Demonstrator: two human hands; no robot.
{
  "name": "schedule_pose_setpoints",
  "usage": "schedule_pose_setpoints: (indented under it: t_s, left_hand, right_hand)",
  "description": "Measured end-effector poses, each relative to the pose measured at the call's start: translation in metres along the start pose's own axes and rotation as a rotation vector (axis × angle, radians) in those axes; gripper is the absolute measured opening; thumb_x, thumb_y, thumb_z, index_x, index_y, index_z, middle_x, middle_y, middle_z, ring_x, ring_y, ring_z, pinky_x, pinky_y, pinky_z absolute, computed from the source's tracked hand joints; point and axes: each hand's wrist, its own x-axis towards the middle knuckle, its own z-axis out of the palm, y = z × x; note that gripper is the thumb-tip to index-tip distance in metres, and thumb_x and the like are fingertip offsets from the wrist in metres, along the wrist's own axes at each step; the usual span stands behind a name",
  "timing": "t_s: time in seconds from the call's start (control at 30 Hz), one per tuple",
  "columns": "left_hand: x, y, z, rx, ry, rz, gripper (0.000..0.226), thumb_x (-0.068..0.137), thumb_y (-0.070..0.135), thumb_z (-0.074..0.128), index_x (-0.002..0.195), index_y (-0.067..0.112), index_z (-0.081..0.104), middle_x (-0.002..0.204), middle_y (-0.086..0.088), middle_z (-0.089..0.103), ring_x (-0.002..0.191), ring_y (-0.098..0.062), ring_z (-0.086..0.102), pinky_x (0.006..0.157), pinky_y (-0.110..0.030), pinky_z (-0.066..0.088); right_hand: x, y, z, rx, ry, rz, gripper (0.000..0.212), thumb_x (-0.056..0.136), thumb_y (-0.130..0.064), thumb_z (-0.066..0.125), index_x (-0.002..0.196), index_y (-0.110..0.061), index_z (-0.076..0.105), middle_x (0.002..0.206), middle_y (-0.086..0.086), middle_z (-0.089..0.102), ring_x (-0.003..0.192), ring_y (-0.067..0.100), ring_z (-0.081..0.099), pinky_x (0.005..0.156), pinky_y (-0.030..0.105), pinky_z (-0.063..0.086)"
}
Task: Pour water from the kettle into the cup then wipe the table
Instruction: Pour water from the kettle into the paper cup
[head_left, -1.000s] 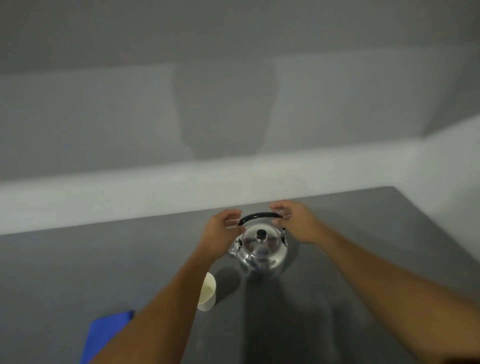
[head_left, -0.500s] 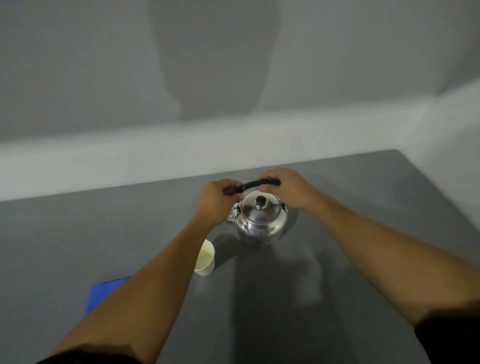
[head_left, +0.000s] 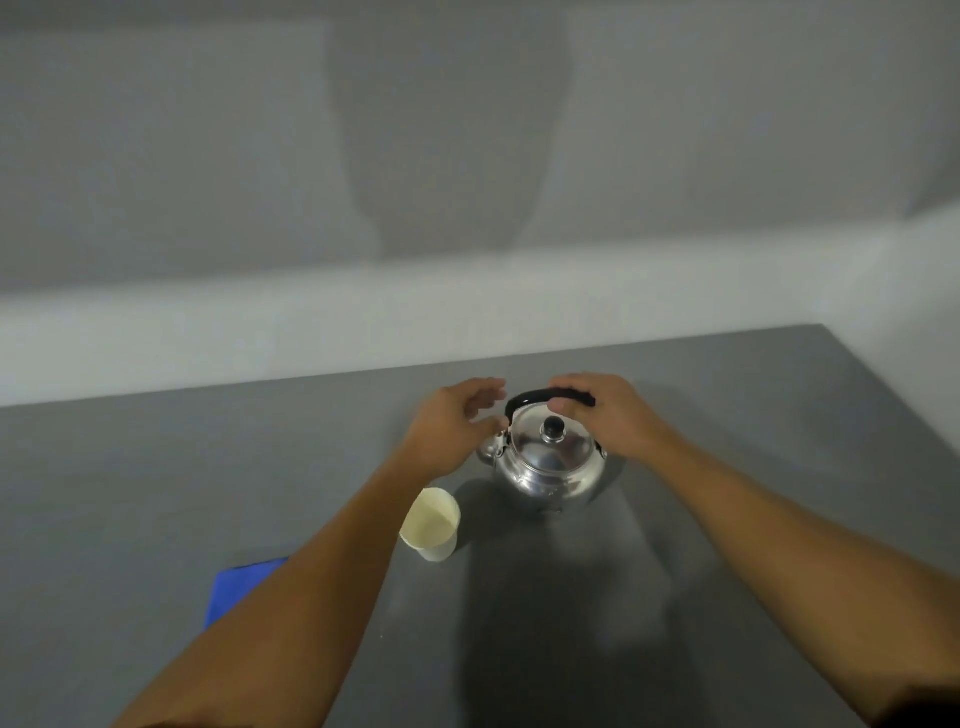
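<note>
A shiny steel kettle (head_left: 550, 462) with a black arched handle and a black lid knob stands upright on the grey table (head_left: 156, 493). My right hand (head_left: 602, 410) is closed around the top of the handle. My left hand (head_left: 452, 431) hovers at the handle's left end, above the spout, with its fingers curled and apart. A white paper cup (head_left: 432, 525) stands upright just in front of and to the left of the kettle. A blue cloth (head_left: 234, 587) lies flat at the front left, partly hidden by my left forearm.
A pale ledge and a grey wall (head_left: 467, 156) run along the table's far edge. The table's right edge (head_left: 893, 410) slants away beside a white side wall.
My left hand has let go of the handle's left end and opened. My right hand has slid onto the top of the handle and closed on it. The kettle still stands on the table.
</note>
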Motion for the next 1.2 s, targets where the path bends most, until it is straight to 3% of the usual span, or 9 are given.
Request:
schedule_pose_setpoints:
  t_s: [0.1,0.23,0.3,0.43,0.63,0.97,1.2]
  left_hand:
    - [-0.022,-0.006,-0.026,-0.043,-0.019,0.035,0.054,0.087,0.027,0.081,0.137,0.028,0.06,0.132,0.014,0.067,0.127,-0.002,0.059,0.112,-0.025,0.042]
    - [-0.058,-0.026,-0.055,-0.062,-0.065,-0.001,0.075,0.079,0.032,0.087,0.145,0.03,0.051,0.145,0.016,0.057,0.138,-0.001,0.048,0.114,-0.025,0.035]
    - [-0.074,-0.04,-0.06,-0.054,-0.105,-0.039,0.087,0.074,0.029,0.091,0.149,0.027,0.046,0.148,0.014,0.053,0.141,-0.005,0.045,0.119,-0.03,0.032]
    - [-0.098,-0.066,-0.055,-0.069,-0.136,-0.083,0.105,0.065,0.024,0.097,0.153,0.025,0.039,0.151,0.013,0.051,0.143,-0.003,0.042,0.123,-0.037,0.03]
    - [-0.121,-0.096,-0.034,-0.185,-0.06,-0.104,0.121,0.05,0.026,0.103,0.153,0.03,0.039,0.15,0.018,0.052,0.141,-0.001,0.045,0.119,-0.027,0.032]
    - [-0.13,-0.126,-0.008,-0.282,0.054,-0.127,0.103,0.051,0.026,0.101,0.141,0.03,0.052,0.135,0.013,0.066,0.127,-0.004,0.061,0.109,-0.025,0.046]
    - [-0.129,-0.131,0.002,-0.265,0.097,-0.098,0.08,0.06,0.026,0.098,0.128,0.042,0.06,0.125,0.012,0.071,0.118,-0.008,0.067,0.096,-0.018,0.05]
  right_hand:
    - [-0.011,-0.008,-0.003,-0.008,0.006,0.009,0.016,0.091,-0.026,0.072,0.106,-0.031,0.075,0.096,0.001,0.073,0.089,0.016,0.066,0.085,0.032,0.048]
    - [-0.028,-0.025,-0.011,0.03,0.069,-0.016,0.024,0.09,-0.024,0.073,0.091,-0.047,0.071,0.096,-0.003,0.073,0.085,0.005,0.063,0.072,0.008,0.043]
    - [-0.036,-0.038,-0.014,0.058,0.096,-0.027,0.03,0.089,-0.022,0.074,0.089,-0.051,0.07,0.094,-0.006,0.073,0.08,0.005,0.064,0.07,0.007,0.043]
    - [-0.052,-0.064,-0.017,0.141,0.118,-0.05,0.028,0.087,-0.019,0.077,0.092,-0.047,0.073,0.092,-0.01,0.075,0.076,0.001,0.063,0.071,0.011,0.045]
    - [-0.064,-0.093,-0.01,0.135,0.081,-0.088,0.021,0.085,-0.017,0.079,0.096,-0.035,0.078,0.087,-0.017,0.073,0.077,0.002,0.066,0.07,0.008,0.044]
    - [-0.074,-0.117,0.007,-0.125,-0.01,-0.158,0.018,0.084,-0.027,0.079,0.093,-0.042,0.075,0.083,-0.017,0.071,0.077,0.005,0.066,0.065,0.01,0.043]
    - [-0.072,-0.127,0.013,-0.278,-0.084,-0.194,0.011,0.086,-0.033,0.075,0.094,-0.04,0.071,0.08,-0.013,0.068,0.075,0.008,0.062,0.063,0.027,0.049]
